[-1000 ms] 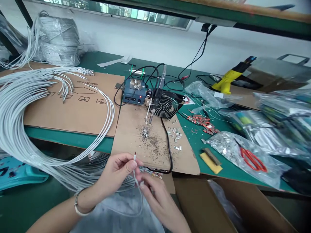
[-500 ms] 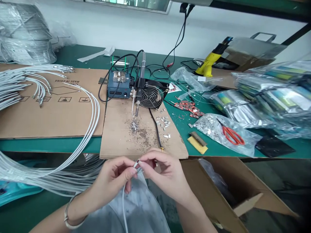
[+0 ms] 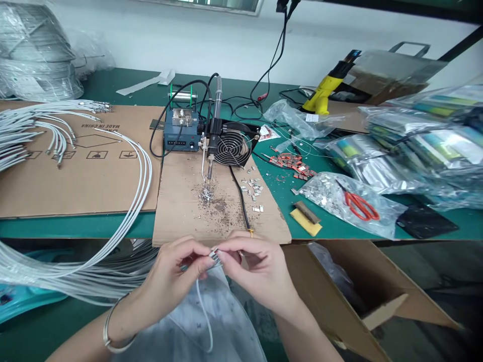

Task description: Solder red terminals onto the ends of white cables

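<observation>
Low in the middle of the head view, both hands meet at the stripped end of a white cable (image 3: 204, 311). My left hand (image 3: 181, 269) pinches the cable near its end between thumb and forefinger. My right hand (image 3: 254, 266) is closed on the tip, where fine strands or a small metal part show between the fingertips; which one I cannot tell. The rest of the cable hangs in a loop over my lap. Just ahead, a soldering iron (image 3: 214, 136) stands with its tip down over a heap of metal bits (image 3: 207, 194) on cardboard (image 3: 177, 221).
A blue soldering station (image 3: 182, 131) and a round fan (image 3: 234, 147) stand behind the heap. White cables (image 3: 128, 221) arc off the left edge. Red-handled scissors (image 3: 360, 206) lie on a plastic bag at right. Below the edge is an open carton (image 3: 339, 301).
My fingertips have shifted slightly at the cable end. The hanging cable has swung right into a wider loop. The whole view has moved a little.
</observation>
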Demonstrator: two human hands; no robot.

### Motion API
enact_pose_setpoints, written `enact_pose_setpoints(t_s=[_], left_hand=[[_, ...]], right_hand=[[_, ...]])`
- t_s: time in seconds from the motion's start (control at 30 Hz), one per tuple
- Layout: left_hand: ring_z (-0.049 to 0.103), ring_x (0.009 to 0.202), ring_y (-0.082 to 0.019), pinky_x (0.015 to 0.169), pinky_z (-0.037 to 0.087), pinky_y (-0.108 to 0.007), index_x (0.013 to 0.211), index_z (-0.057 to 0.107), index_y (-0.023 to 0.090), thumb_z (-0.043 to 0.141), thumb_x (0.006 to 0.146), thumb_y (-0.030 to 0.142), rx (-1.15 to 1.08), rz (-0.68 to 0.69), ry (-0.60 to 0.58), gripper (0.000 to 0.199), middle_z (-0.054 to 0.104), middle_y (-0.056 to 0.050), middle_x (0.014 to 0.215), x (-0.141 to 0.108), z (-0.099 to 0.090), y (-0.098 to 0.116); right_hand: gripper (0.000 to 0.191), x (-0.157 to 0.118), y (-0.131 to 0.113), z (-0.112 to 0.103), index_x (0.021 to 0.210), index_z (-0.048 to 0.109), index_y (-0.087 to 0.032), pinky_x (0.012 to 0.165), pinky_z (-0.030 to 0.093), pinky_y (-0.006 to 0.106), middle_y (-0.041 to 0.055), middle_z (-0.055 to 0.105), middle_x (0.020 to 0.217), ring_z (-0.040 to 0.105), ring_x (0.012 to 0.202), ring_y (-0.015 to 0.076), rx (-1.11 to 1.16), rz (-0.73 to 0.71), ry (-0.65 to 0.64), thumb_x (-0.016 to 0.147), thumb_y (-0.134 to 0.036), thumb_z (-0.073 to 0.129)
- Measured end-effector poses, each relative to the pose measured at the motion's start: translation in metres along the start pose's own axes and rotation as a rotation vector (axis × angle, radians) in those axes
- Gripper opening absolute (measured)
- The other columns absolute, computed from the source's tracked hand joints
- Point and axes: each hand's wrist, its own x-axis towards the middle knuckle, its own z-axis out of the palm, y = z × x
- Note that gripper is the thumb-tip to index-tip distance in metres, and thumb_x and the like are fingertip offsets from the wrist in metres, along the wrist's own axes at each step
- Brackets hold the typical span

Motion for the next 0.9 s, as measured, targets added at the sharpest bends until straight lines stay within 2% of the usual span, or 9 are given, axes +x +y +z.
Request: enact_pose_setpoints(t_s=[0.1, 0.2, 0.27, 0.33, 0.43, 0.53, 0.7, 0.8, 0.9], left_hand=[[0.052, 0.062, -0.005, 0.057, 0.039, -0.016, 0.081, 0.058, 0.016, 0.054, 0.083, 0.015, 0.037, 0.088, -0.005, 0.005, 0.054, 0.001, 0.069, 0.001, -0.003, 0.002], [0.051, 0.063, -0.007, 0.058, 0.039, -0.018, 0.078, 0.057, 0.013, 0.054, 0.084, 0.023, -0.014, -0.044, -0.104, 0.012, 0.056, -0.001, 0.068, 0.001, -0.006, 0.005], [0.049, 0.061, -0.007, 0.056, 0.039, -0.018, 0.076, 0.056, 0.012, 0.052, 0.085, 0.029, -0.062, -0.18, -0.145, 0.019, 0.055, -0.002, 0.066, 0.002, -0.008, 0.008], [0.046, 0.059, -0.007, 0.055, 0.038, -0.019, 0.074, 0.053, 0.011, 0.053, 0.084, 0.033, -0.063, -0.243, -0.103, 0.024, 0.052, -0.002, 0.064, 0.003, -0.009, 0.01], [0.046, 0.06, -0.007, 0.056, 0.038, -0.019, 0.071, 0.051, 0.01, 0.054, 0.082, 0.035, -0.013, -0.257, -0.034, 0.027, 0.05, -0.001, 0.064, 0.004, -0.008, 0.013], [0.046, 0.061, -0.007, 0.057, 0.037, -0.019, 0.071, 0.052, 0.01, 0.053, 0.082, 0.034, 0.097, -0.218, -0.027, 0.026, 0.05, -0.002, 0.065, 0.004, -0.006, 0.014], [0.044, 0.057, -0.007, 0.054, 0.037, -0.018, 0.066, 0.049, 0.01, 0.055, 0.081, 0.034, 0.028, -0.189, 0.044, 0.028, 0.049, -0.001, 0.061, 0.004, 0.003, 0.016], [0.043, 0.056, -0.007, 0.053, 0.037, -0.018, 0.065, 0.046, 0.01, 0.055, 0.08, 0.034, -0.093, -0.202, 0.089, 0.03, 0.047, -0.001, 0.059, 0.004, 0.009, 0.016], [0.044, 0.057, -0.007, 0.054, 0.038, -0.017, 0.066, 0.047, 0.01, 0.055, 0.081, 0.033, -0.048, -0.167, 0.132, 0.028, 0.048, -0.001, 0.061, 0.002, 0.01, 0.014]], right_hand=[[0.005, 0.001, 0.013, 0.004, 0.072, 0.069, -0.017, 0.043, 0.031, 0.015, 0.0019, 0.054, 0.055, 0.042, 0.046, 0.0044, 0.56, 0.26, -0.112, 0.071, -0.015, 0.065], [0.007, 0.004, 0.023, 0.006, 0.068, 0.069, -0.02, 0.038, 0.026, 0.014, -0.0014, 0.045, 0.044, 0.032, 0.037, 0.0021, 0.93, 0.498, -0.263, 0.068, -0.027, 0.071], [0.01, 0.006, 0.025, 0.005, 0.069, 0.069, -0.017, 0.039, 0.027, 0.014, -0.0011, 0.044, 0.044, 0.034, 0.038, 0.0023, 0.874, 0.525, -0.284, 0.069, -0.027, 0.07], [0.009, 0.007, 0.021, 0.001, 0.075, 0.068, -0.015, 0.044, 0.032, 0.013, 0.0008, 0.051, 0.052, 0.041, 0.045, 0.0028, 0.686, 0.47, -0.248, 0.071, -0.023, 0.068], [0.016, 0.006, 0.011, -0.007, 0.083, 0.065, -0.013, 0.048, 0.035, 0.015, 0.0017, 0.053, 0.061, 0.043, 0.053, 0.0052, 0.266, 0.317, -0.198, 0.071, -0.023, 0.067], [0.013, 0.006, 0.002, -0.011, 0.075, 0.063, -0.012, 0.045, 0.031, 0.017, 0.001, 0.049, 0.056, 0.039, 0.051, 0.0064, 0.008, 0.217, -0.184, 0.073, -0.025, 0.064], [0.015, 0.005, 0.0, 0.005, 0.06, 0.055, -0.011, 0.041, 0.028, 0.016, -0.0004, 0.045, 0.05, 0.036, 0.046, 0.005, 0.141, 0.049, -0.017, 0.072, -0.015, 0.063], [0.016, 0.002, 0.005, 0.022, 0.058, 0.052, -0.011, 0.042, 0.033, 0.013, -0.0012, 0.047, 0.05, 0.04, 0.045, 0.0043, 0.269, -0.023, 0.173, 0.071, -0.01, 0.061], [0.012, 0.0, 0.009, 0.026, 0.062, 0.054, -0.011, 0.045, 0.037, 0.015, 0.0002, 0.051, 0.053, 0.044, 0.048, 0.0059, 0.256, -0.048, 0.229, 0.072, -0.01, 0.061]])
